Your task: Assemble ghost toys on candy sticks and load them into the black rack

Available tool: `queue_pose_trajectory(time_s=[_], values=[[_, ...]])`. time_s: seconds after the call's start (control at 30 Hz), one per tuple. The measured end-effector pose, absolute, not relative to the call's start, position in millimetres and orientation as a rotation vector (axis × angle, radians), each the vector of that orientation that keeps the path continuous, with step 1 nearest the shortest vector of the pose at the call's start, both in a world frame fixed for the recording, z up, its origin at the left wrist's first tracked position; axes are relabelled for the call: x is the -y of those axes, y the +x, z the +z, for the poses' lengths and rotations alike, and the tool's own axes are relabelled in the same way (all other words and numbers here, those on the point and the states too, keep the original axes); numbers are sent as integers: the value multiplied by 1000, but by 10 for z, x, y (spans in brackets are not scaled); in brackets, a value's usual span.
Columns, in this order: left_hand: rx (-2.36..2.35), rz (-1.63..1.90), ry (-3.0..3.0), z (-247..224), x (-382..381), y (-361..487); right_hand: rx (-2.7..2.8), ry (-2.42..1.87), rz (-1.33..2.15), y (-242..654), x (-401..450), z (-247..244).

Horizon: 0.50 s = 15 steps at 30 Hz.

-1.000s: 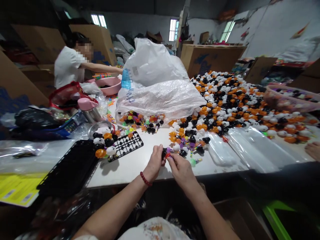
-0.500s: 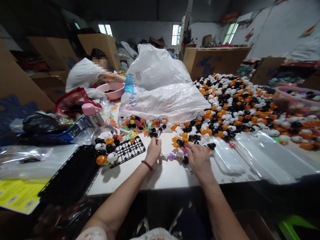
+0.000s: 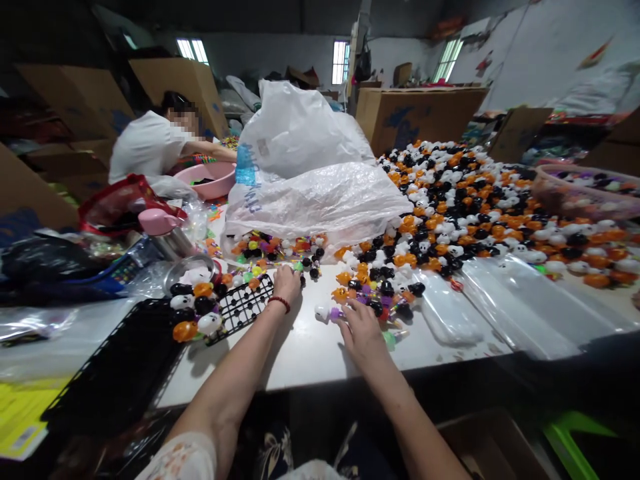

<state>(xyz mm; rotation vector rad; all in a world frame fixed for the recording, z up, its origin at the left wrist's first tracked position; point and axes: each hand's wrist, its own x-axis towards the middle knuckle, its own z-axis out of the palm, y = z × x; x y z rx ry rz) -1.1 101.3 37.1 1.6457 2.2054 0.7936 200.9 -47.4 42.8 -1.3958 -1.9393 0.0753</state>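
Observation:
My right hand (image 3: pixel 364 332) is over a small stick with a white skull-like head (image 3: pixel 323 312) and a purple collar. Its thumb and fingers close around the collar end. Under and beside the fingers lies a cluster of similar sticks with orange, black and white heads (image 3: pixel 385 288). A pale green piece (image 3: pixel 389 340) lies by the wrist. My left hand (image 3: pixel 287 287), with a red bead bracelet, reaches to the edge of the small coloured pieces (image 3: pixel 260 248). Its fingers are curled; what they hold is hidden. Left of it lies a black grid rack (image 3: pixel 245 303), partly filled with headed sticks (image 3: pixel 204 305).
A large white plastic bag (image 3: pixel 310 143) stands at the back. To the right rise a heap of orange, black and white heads (image 3: pixel 450 200) and clear bags (image 3: pixel 530 307). Stacked black racks (image 3: pixel 115 360) and a steel flask (image 3: pixel 167 233) are left. A co-worker (image 3: pixel 150 143) leans over a pink basin (image 3: pixel 210 177).
My left hand has moved left, to the loose coloured pieces by the rack. My right hand has shifted left, off the cluster and onto the white-headed stick. The camera view has turned slightly right.

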Motion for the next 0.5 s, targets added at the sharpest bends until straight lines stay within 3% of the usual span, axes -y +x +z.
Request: queue_pose_trajectory(time_s=[0.17, 0.27, 0.37, 0.5], values=[[-2211, 987, 1709, 423, -455, 166, 1859, -1264, 299, 1775, 287, 430], [-1777, 1243, 1955, 483, -84, 354, 1729, -1304, 476, 1654, 209, 451], [-1327, 1237, 2063, 555, 163, 518, 1555, -1336, 532, 1688, 210, 528], [-1184, 1224, 1923, 655, 15, 660, 1412, -1326, 432, 1989, 344, 653]])
